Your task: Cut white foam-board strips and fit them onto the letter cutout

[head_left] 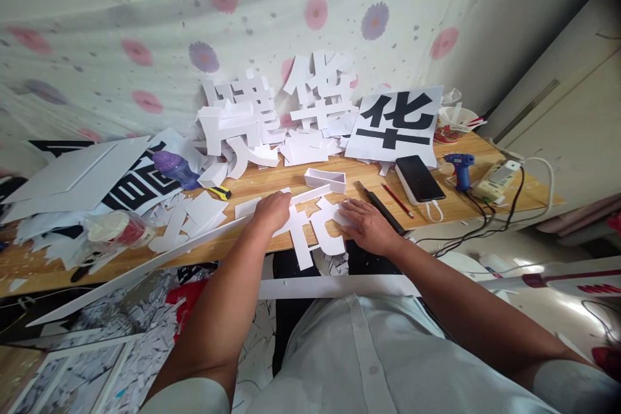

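Observation:
A white cut-out character point(301, 239) lies at the table's front edge, part of it jutting over. My left hand point(273, 212) is closed round a long white strip point(160, 263), which runs down to the lower left and whose other end reaches over the character's top. My right hand point(365, 223) rests with fingers spread on the character's right part. Just behind stands a small white open box piece point(325, 180). To the right lie a black pen-like tool point(381, 207) and a red pencil point(398, 200).
Built white characters point(237, 116) stand at the back beside a printed sheet point(395, 126). A phone point(420, 178), a blue glue gun point(460, 169) and a power strip point(495, 182) with cables sit right. Paper scraps point(198, 210), a yellow cutter point(219, 193) and a purple-capped bottle point(175, 168) lie left.

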### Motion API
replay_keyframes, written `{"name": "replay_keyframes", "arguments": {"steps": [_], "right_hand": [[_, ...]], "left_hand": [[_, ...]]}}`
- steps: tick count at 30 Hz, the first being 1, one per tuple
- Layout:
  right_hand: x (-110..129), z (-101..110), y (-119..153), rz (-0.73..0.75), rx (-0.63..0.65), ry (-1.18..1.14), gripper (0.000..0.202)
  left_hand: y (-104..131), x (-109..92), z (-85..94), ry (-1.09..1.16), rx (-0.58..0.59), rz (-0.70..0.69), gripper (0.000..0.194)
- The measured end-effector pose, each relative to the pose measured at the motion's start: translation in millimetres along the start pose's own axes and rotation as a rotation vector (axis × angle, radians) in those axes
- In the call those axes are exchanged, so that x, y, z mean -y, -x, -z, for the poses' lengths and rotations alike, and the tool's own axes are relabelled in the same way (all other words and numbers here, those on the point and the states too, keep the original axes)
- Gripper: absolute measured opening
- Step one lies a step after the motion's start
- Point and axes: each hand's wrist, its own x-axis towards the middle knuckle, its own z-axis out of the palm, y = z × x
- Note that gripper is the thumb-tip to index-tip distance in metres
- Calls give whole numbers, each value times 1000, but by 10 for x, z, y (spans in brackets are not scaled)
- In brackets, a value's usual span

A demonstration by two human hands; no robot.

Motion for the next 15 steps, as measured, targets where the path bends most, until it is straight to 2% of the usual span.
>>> {"name": "replay_keyframes", "arguments": {"steps": [15], "right_hand": [[-15,39,39,16,-8,-51,42]], "left_hand": [[-24,-33,-30,22,-9,-22,32]]}}
